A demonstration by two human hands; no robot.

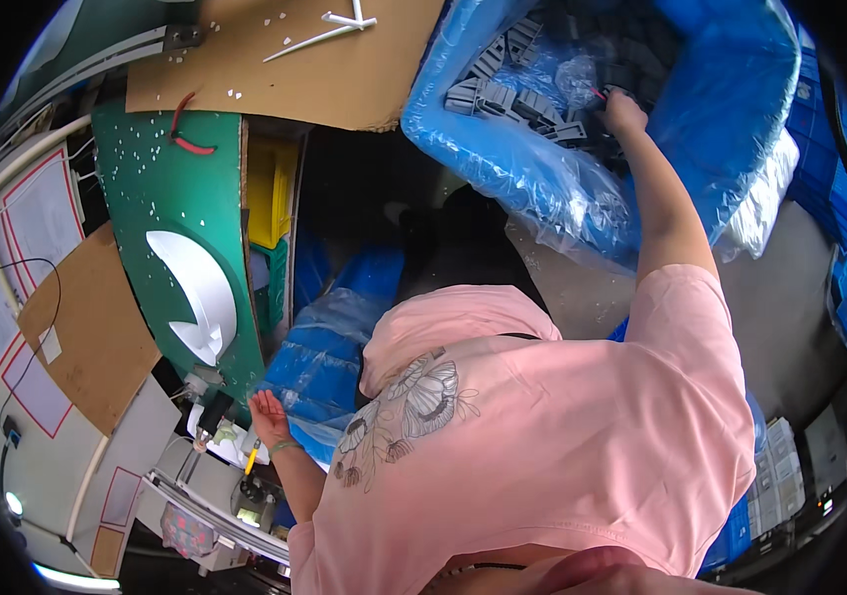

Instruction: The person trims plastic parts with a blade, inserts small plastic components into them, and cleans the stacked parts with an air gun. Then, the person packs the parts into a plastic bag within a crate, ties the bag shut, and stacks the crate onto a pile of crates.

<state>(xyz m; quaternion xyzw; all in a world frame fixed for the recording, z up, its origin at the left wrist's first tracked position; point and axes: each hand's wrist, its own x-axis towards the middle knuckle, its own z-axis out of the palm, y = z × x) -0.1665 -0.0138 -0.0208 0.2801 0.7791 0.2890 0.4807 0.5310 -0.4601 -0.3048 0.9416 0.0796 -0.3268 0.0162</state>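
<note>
My right hand (624, 112) reaches into a large bin lined with blue plastic film (552, 183), its fingers curled among grey plastic parts (532, 104). A small red bit (601, 94) shows at its fingertips, but what the fingers hold is too small to make out. My left hand (271, 418) is open and holds nothing, its fingers stretched out beside the near end of the green work surface (131, 188). On that surface lies a curved white plastic part (207, 288). Farther along it rests a red-handled hand tool (185, 134).
A cardboard sheet (275, 79) carries thin white plastic sticks (329, 32) and scraps. Below the work surface stand a yellow bin (270, 193) and a film-covered blue crate (319, 347). Near my left hand are a black-handled tool (213, 412) and a metal rail (220, 521).
</note>
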